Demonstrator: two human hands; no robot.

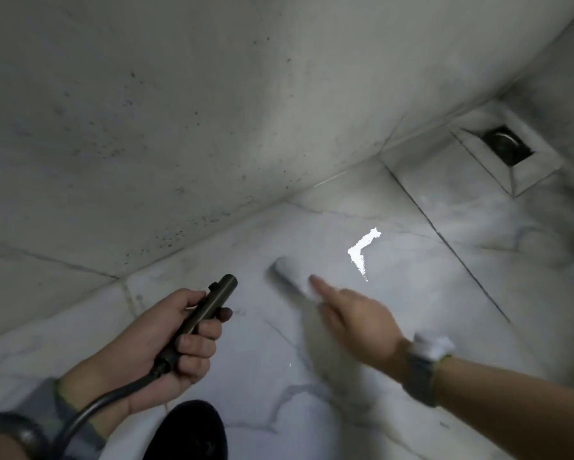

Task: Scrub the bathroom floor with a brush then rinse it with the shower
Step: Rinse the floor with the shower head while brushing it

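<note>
A: On the left, what's the left hand [166, 340] doing?

B: Curled round the shower wand [206, 310], hose [89, 413] trailing back; no spray visible.

A: And rightwards?

B: The right hand [355, 320], blurred, seems to grip a pale brush [288, 275] against the marble floor [411, 327]; the drain [508, 144] sits far right.

A: So scrubbing?

B: I'd judge so. Next, aim the wand at the scrubbed patch, flushing toward that drain.

You are in a bathroom's shower corner: white marble-veined floor tiles [395, 327] meet a speckled tiled wall [179, 111], a square recessed floor drain [508, 146] sits nearby, and a dark shower hose [89, 413] trails in.
</note>
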